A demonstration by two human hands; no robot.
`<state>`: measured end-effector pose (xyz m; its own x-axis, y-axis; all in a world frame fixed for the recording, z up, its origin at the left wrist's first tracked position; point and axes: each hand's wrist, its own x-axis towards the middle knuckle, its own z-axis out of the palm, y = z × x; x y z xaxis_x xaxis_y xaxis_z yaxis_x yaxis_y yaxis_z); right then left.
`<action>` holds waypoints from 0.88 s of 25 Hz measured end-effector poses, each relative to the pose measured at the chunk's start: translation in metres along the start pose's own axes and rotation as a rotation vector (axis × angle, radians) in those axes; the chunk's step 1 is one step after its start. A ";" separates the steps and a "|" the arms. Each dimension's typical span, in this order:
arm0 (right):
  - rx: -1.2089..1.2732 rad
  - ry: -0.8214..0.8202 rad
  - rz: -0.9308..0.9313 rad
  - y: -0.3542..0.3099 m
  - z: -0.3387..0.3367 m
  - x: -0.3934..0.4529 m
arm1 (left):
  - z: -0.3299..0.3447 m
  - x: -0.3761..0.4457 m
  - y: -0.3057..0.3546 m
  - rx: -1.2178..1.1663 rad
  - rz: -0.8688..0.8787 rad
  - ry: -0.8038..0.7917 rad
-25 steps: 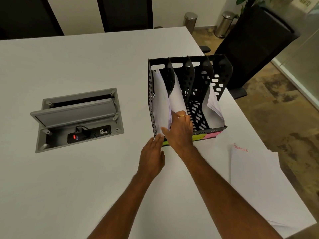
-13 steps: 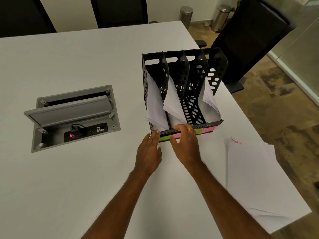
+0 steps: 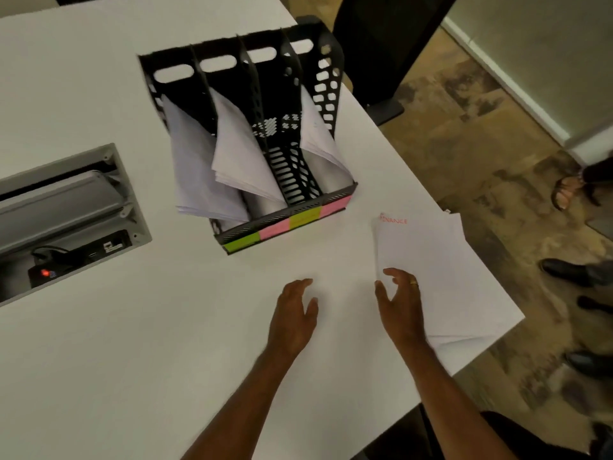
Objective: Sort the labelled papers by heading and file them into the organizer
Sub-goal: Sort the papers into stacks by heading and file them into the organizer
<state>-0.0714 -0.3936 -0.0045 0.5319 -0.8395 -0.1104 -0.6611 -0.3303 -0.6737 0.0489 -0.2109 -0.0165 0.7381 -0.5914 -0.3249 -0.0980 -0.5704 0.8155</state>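
Both hands hang empty over the white table, fingers loosely spread and holding nothing. The left hand hovers above bare tabletop, palm turned inward. The right hand, a ring on one finger, sits at the near left edge of the paper stack, its fingers curled just over the sheets; whether they touch the paper, I can't make out.

That stack lies flat near the table's right edge, a little fanned, with "FINANCE" written in red at the top left corner of the uppermost sheet.

Beyond the hands stands the black organizer, four slots wide, well apart from both hands. Papers lean in the first, second and fourth slots from the left; the third shows only its perforated divider. Green, pink, yellow-green and pink sticky labels run along its front lip.

To the left, a grey hatch in the tabletop stands open, with a plug and a small red light inside.

On the floor to the right are several people's feet.
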 end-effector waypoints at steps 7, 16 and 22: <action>0.002 0.145 0.253 0.082 -0.068 0.050 | 0.082 0.042 0.056 -0.076 -0.225 -0.244; -0.284 0.021 0.509 0.150 -0.102 0.107 | 0.139 0.090 0.106 -0.602 -0.622 -0.307; -0.092 -0.221 0.491 0.138 -0.086 0.104 | 0.153 0.094 0.113 -0.273 -0.626 -0.199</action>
<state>-0.1526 -0.5636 -0.0456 0.2408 -0.7972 -0.5537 -0.8981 0.0333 -0.4385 0.0047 -0.4181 -0.0285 0.4624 -0.3070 -0.8318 0.4943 -0.6896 0.5293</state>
